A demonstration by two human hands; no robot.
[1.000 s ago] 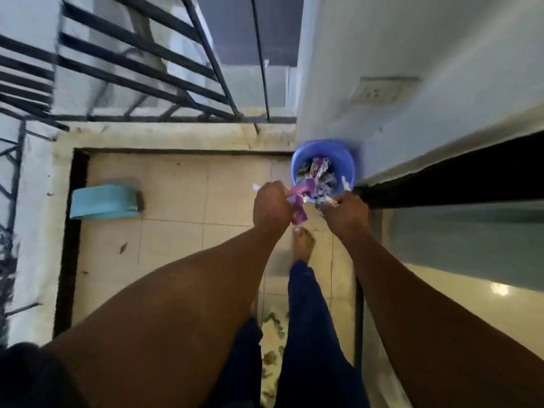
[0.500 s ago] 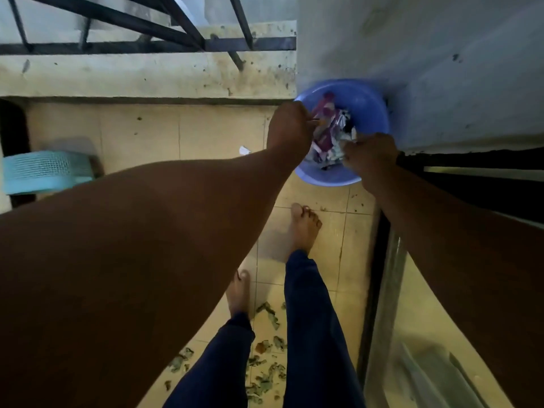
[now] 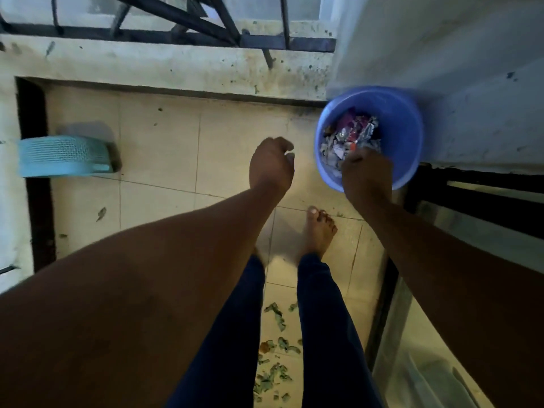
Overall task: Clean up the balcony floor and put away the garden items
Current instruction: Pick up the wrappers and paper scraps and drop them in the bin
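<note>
Both hands work at the blue tub [image 3: 409,134]: right hand [image 3: 366,175] grips its near rim, left hand [image 3: 272,164] beside it hangs loosely curled, empty. Wrappers [image 3: 350,136] could spill if the tub tips.

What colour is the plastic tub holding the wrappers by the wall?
Blue-violet, a round plastic tub; the head view shows it.

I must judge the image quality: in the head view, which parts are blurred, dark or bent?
Head view: the railing curves from wide-angle distortion; the left hand and right hand are dark and slightly smeared; the scraps in the blue tub look soft; the leaf bits on the floor are dim but readable.
</note>
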